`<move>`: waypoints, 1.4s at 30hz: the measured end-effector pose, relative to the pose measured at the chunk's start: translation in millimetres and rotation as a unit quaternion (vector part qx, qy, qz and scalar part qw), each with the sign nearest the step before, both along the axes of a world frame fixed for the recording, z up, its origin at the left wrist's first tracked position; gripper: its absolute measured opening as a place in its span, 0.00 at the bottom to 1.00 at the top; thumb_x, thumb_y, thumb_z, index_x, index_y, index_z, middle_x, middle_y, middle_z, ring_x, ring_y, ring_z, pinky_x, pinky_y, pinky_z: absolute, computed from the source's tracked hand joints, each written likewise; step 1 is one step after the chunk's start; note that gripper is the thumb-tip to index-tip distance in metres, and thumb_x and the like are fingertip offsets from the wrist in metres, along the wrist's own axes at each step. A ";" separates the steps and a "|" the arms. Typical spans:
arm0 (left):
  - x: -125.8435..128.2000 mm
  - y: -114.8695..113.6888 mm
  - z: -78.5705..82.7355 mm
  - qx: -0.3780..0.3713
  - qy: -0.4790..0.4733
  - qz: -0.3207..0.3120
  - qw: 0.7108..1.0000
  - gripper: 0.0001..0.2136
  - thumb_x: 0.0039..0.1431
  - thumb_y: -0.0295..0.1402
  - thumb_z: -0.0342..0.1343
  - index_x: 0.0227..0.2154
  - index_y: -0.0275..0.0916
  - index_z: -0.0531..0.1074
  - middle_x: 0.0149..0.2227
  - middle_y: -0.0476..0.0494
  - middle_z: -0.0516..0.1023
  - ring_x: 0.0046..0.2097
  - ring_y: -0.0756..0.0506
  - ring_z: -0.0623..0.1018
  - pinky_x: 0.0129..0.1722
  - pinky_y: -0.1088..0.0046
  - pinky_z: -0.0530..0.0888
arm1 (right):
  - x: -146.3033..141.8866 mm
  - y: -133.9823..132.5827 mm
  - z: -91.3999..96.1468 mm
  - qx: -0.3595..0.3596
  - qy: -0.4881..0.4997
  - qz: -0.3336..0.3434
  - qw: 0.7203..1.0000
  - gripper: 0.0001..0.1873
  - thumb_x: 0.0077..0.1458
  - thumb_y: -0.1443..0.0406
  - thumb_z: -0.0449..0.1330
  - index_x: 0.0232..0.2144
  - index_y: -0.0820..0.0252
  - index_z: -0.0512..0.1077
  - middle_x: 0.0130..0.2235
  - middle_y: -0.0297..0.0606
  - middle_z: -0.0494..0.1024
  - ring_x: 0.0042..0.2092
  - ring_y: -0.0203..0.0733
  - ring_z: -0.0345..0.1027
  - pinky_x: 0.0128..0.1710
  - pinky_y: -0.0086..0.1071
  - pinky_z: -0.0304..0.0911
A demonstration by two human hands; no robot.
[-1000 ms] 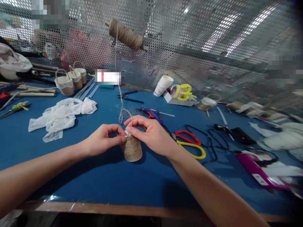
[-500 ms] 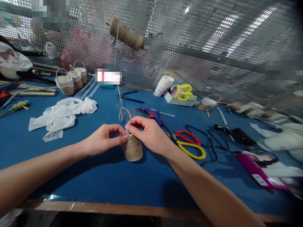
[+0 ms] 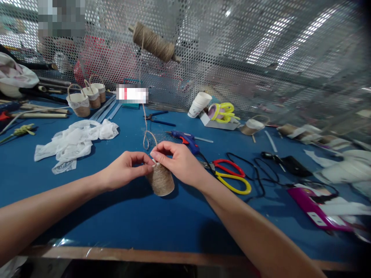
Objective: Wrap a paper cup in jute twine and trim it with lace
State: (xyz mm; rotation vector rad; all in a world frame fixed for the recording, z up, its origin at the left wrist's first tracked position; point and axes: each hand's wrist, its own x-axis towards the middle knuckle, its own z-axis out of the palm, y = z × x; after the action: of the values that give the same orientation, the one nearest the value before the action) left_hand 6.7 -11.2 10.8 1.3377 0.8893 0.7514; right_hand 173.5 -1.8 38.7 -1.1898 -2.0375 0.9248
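1. Head view, center of the frame: a twine-wrapped cup [image 3: 161,180] sits between both hands above the blue table [image 3: 130,220], tilted; whether it touches the surface cannot be told.
2. Left hand [image 3: 124,170]: thumb and forefinger pinch narrowly at the cup's upper edge.
3. Right hand [image 3: 179,164]: thumb and fingertips press together over that same end, holding the twine [image 3: 145,119].
4. Upper center: the twine runs down, looping once, from a spool [image 3: 153,42] before the perforated screen [image 3: 203,31].
5. Right of center: a blue glue gun [image 3: 188,141] lies beyond the right hand, scissors [image 3: 232,176] just beside its wrist.
6. Left: crumpled white lace [image 3: 77,141].
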 end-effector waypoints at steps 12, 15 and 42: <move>-2.1 -0.3 -1.9 -0.006 0.012 -0.008 1.000 0.07 0.47 0.33 0.58 0.27 0.34 0.71 0.28 0.48 0.73 0.31 0.51 0.70 0.36 0.74 0.67 | 87.1 57.6 -8.7 0.051 -0.240 -0.287 0.926 0.08 0.54 0.65 0.55 0.31 0.64 0.72 0.36 0.50 0.76 0.41 0.54 0.69 0.42 0.48 0.60; -2.8 -0.4 -2.3 -0.005 0.013 -0.012 1.000 0.07 0.48 0.33 0.58 0.27 0.34 0.70 0.28 0.48 0.73 0.31 0.51 0.70 0.36 0.74 0.67 | 101.9 72.6 -22.1 -0.015 -0.282 -0.285 0.916 0.06 0.50 0.65 0.60 0.25 0.64 0.72 0.31 0.49 0.75 0.39 0.55 0.69 0.41 0.48 0.61; -8.2 9.1 -5.4 0.147 0.113 -0.014 0.982 0.06 0.51 0.34 0.51 0.27 0.35 0.65 0.27 0.49 0.68 0.31 0.50 0.66 0.33 0.73 0.64 | 60.9 -48.7 -2.9 -0.022 -0.028 -0.115 0.993 0.10 0.52 0.60 0.55 0.29 0.61 0.72 0.17 0.31 0.69 0.18 0.35 0.64 0.16 0.27 0.62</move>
State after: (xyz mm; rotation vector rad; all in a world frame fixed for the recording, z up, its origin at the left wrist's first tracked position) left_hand -1.6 -2.1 5.4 1.7209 0.9604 0.7387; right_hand 234.4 -50.5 35.8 -1.4543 -1.8803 0.8352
